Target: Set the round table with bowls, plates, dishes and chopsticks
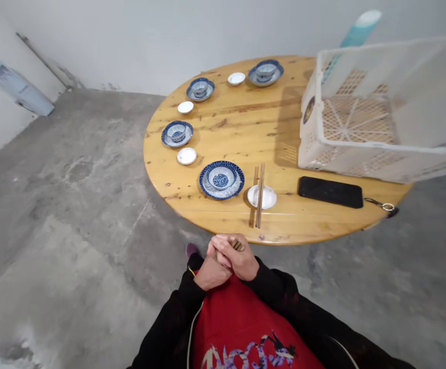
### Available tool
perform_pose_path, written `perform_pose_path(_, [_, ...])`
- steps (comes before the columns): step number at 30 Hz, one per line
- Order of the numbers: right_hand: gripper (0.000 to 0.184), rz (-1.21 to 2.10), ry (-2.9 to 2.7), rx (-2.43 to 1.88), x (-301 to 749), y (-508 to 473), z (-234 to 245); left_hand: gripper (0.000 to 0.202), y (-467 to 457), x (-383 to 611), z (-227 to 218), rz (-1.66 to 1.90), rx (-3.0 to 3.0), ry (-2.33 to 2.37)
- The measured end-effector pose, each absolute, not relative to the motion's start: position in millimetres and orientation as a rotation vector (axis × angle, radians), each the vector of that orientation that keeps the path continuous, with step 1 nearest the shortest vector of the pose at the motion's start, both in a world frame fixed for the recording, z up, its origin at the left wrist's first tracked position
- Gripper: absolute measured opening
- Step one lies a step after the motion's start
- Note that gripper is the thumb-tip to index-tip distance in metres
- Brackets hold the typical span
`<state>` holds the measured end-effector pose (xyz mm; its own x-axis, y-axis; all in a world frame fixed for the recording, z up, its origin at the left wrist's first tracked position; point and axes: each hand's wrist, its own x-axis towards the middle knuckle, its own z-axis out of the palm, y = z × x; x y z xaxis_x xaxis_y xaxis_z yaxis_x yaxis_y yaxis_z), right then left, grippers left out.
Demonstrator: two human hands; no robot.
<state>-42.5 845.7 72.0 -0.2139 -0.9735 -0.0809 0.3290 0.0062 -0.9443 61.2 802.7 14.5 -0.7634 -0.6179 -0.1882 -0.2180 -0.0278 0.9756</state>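
Note:
My left hand point(211, 270) and my right hand point(237, 257) are clasped together in front of my chest, just short of the near edge of the round wooden table point(284, 128). Brown chopstick ends point(238, 245) poke out of the right hand's closed fingers. A pair of chopsticks point(260, 196) lies across a small white dish point(268, 197) on the table just beyond my hands. Beside it stands a blue-patterned bowl on a plate point(221, 179).
Other blue bowl-and-plate sets point(177, 133) point(200, 88) point(266, 72) with small white dishes point(186, 156) point(185, 107) point(236, 78) ring the table's edge. A large white plastic crate point(380, 113) stands at the right, a black phone point(330, 191) and keys point(384, 206) before it. Concrete floor lies at the left.

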Motion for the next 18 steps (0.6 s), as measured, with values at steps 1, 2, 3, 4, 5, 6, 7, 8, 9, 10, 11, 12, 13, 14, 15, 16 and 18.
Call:
perform_pose_path(1, [0.047, -1.478, 1.149, -0.824, -39.4, 843.5, 74.8, 0.015, 799.4, 64.2, 15.7, -1.834, 0.847, -1.974])
perform_pose_path(2, [0.047, -1.483, 1.16, -0.836, -36.2, 840.4, 77.7, 0.015, 794.9, 67.9, 16.8, -1.821, 0.815, -2.006])
perform_pose_path(3, [0.047, -1.496, 1.169, -0.841, -32.9, 836.2, 80.7, 0.014, 789.3, 72.6, 17.8, -1.813, 0.796, -2.045])
perform_pose_path(4, [0.046, -1.516, 1.177, -0.841, -30.0, 830.6, 84.1, 0.013, 782.2, 78.6, 18.4, -1.805, 0.797, -2.086])
perform_pose_path(5, [0.045, -1.546, 1.187, -0.842, -27.5, 823.3, 87.9, 0.014, 773.6, 86.2, 18.5, -1.786, 0.812, -2.124])
perform_pose_path(6, [0.044, -1.594, 1.202, -0.839, -25.7, 813.9, 92.4, 0.022, 763.3, 95.6, 18.2, -1.741, 0.838, -2.153])
perform_pose_path(7, [0.043, -1.664, 1.224, -0.835, -24.7, 802.3, 97.7, 0.033, 751.3, 107.1, 17.3, -1.666, 0.872, -2.169])
perform_pose_path(8, [0.041, -1.759, 1.252, -0.831, -24.6, 788.4, 103.6, 0.048, 737.6, 120.7, 16.0, -1.569, 0.913, -2.164])
perform_pose_path(9, [0.04, -1.87, 1.285, -0.83, -25.3, 772.3, 109.8, 0.06, 722.7, 136.5, 14.0, -1.468, 0.96, -2.141])
perform_pose_path(10, [0.04, -1.994, 1.317, -0.827, -26.4, 754.4, 115.9, 0.067, 707.1, 154.3, 11.5, -1.384, 1.013, -2.102])
perform_pose_path(11, [0.04, -2.111, 1.35, -0.826, -27.7, 735.0, 121.0, 0.068, 691.3, 173.8, 8.4, -1.334, 1.079, -2.049])
perform_pose_path(12, [0.04, -2.21, 1.383, -0.822, -28.8, 714.8, 124.7, 0.065, 676.1, 194.7, 4.7, -1.322, 1.152, -1.988])
perform_pose_path(13, [0.04, -2.285, 1.414, -0.812, -29.4, 694.6, 126.3, 0.061, 662.1, 216.3, 0.5, -1.332, 1.227, -1.922])
perform_pose_path(14, [0.04, -2.334, 1.445, -0.81, -29.5, 675.0, 125.7, 0.057, 649.7, 238.2, -4.2, -1.351, 1.305, -1.856])
perform_pose_path(15, [0.041, -2.366, 1.478, -0.812, -28.9, 656.6, 122.7, 0.055, 639.3, 259.9, -9.1, -1.365, 1.383, -1.794])
perform_pose_path(16, [0.042, -2.378, 1.512, -0.819, -27.8, 639.8, 117.6, 0.055, 630.9, 280.8, -14.2, -1.36, 1.449, -1.745])
perform_pose_path(18, [0.043, -2.366, 1.574, -0.841, -24.2, 611.8, 103.2, 0.056, 619.6, 318.4, -23.8, -1.38, 1.537, -1.661])
